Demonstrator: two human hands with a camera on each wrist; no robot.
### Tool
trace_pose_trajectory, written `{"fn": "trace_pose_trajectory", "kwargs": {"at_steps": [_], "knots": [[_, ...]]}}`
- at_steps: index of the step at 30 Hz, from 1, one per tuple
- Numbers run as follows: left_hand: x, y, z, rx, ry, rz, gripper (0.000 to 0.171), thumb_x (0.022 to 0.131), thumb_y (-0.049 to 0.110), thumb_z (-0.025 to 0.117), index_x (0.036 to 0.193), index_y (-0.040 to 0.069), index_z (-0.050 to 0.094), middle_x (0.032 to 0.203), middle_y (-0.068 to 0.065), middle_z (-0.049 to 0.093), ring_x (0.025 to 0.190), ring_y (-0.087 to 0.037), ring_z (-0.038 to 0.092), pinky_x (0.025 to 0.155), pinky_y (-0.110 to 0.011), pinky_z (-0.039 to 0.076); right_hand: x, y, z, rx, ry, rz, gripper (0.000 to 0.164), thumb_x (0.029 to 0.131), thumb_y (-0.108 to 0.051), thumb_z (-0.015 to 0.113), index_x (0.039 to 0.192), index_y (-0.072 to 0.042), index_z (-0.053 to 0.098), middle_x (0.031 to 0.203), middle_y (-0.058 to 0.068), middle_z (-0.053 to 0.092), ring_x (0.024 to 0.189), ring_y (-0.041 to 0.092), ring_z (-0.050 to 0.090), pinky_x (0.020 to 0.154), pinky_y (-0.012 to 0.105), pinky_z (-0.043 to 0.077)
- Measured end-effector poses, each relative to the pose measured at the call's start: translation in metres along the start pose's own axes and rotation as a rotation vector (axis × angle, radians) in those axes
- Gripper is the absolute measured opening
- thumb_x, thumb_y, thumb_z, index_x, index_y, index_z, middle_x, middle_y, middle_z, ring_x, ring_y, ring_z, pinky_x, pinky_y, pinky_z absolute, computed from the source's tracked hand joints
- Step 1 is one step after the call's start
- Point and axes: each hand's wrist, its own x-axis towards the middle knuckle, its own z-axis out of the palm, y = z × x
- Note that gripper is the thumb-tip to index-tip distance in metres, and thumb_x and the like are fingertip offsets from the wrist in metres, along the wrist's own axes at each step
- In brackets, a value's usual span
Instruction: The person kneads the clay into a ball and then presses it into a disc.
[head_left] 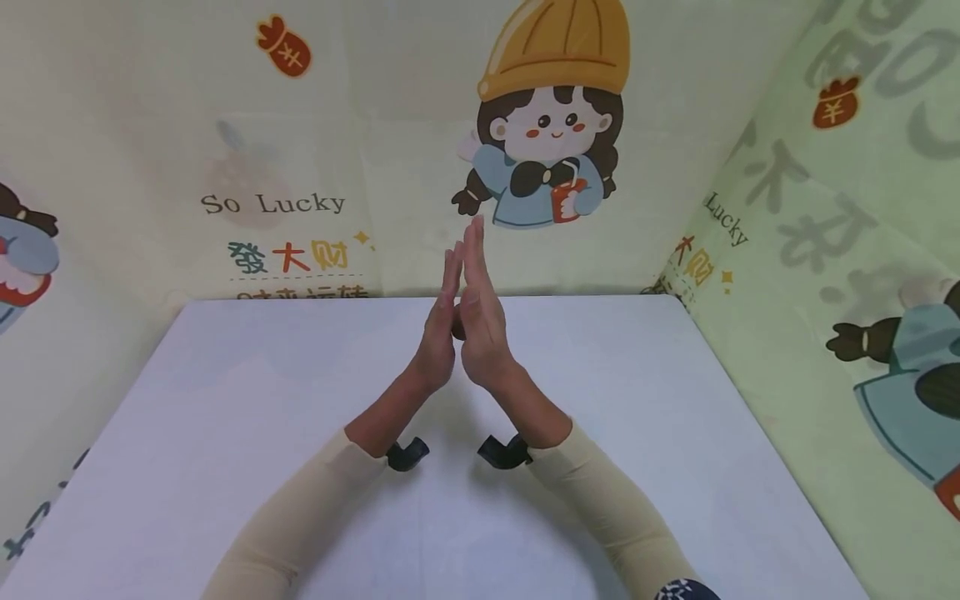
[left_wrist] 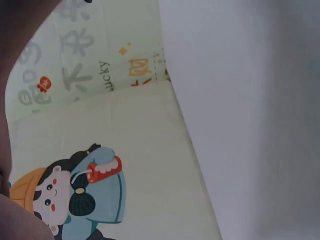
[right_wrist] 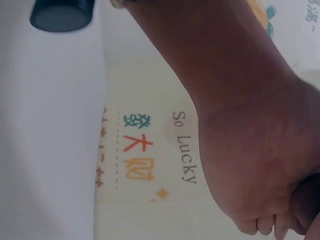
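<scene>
Above the table, both hands stand upright, palms facing, their straight fingers pointing up and nearly together. A small dark brown roundish object [head_left: 458, 323] sits between the palms of the left hand [head_left: 437, 337] and the right hand [head_left: 486, 337]. Most of it is hidden, so its kind cannot be told. The right wrist view catches part of the dark object [right_wrist: 306, 206] beside a hand [right_wrist: 255, 160] with straight fingertips. Only blurred skin shows along the left edge of the left wrist view.
A white table [head_left: 225, 400] spreads beneath the forearms. Behind it hangs a pale printed backdrop [head_left: 420, 125] with cartoon figures and lettering, continuing along both sides. Black wrist cameras, left [head_left: 407, 455] and right [head_left: 504, 452], sit at the inner wrists.
</scene>
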Motion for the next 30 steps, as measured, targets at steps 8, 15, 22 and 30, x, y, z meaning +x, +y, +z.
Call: {"fn": "trace_pose_trajectory", "kwargs": {"at_steps": [8, 15, 22, 30], "knots": [[-0.010, 0.013, 0.009, 0.016, -0.017, 0.042, 0.067, 0.113, 0.044, 0.011, 0.169, 0.009, 0.001, 0.177, 0.000, -0.003, 0.159, -0.012, 0.005, 0.124, -0.045, 0.010, -0.002, 0.003, -0.013, 0.120, -0.021, 0.173, 0.082, 0.110, -0.062, 0.019, 0.169, -0.009, -0.001, 0.176, -0.002, -0.006, 0.080, 0.011, 0.056, 0.055, 0.028, 0.041], [-0.004, 0.030, 0.009, 0.016, 0.029, 0.089, 0.067, 0.112, 0.041, 0.011, 0.169, 0.006, 0.003, 0.177, -0.004, -0.004, 0.160, -0.015, -0.009, 0.126, -0.044, -0.003, -0.006, 0.008, -0.011, 0.137, -0.046, 0.193, 0.082, 0.110, -0.062, 0.018, 0.169, -0.009, -0.002, 0.177, -0.002, -0.005, 0.074, 0.014, 0.051, 0.061, 0.029, 0.042], [-0.002, 0.033, 0.009, -0.073, 0.070, 0.045, 0.068, 0.112, 0.043, 0.009, 0.169, 0.007, 0.001, 0.177, -0.003, -0.006, 0.160, -0.014, -0.001, 0.126, -0.047, 0.001, -0.009, 0.012, -0.006, 0.139, -0.041, 0.194, 0.079, 0.111, -0.060, 0.017, 0.169, -0.007, 0.001, 0.177, 0.002, -0.005, 0.097, 0.017, 0.058, 0.112, 0.038, 0.036], [0.001, 0.034, 0.005, -0.093, 0.127, 0.037, 0.070, 0.111, 0.047, 0.010, 0.169, 0.008, 0.007, 0.177, -0.001, -0.002, 0.160, -0.014, 0.003, 0.126, -0.042, 0.004, -0.015, 0.011, -0.002, 0.108, -0.044, 0.195, 0.081, 0.111, -0.061, 0.015, 0.168, -0.005, 0.001, 0.176, 0.006, -0.005, 0.117, 0.018, 0.055, 0.126, 0.044, 0.014]]}}
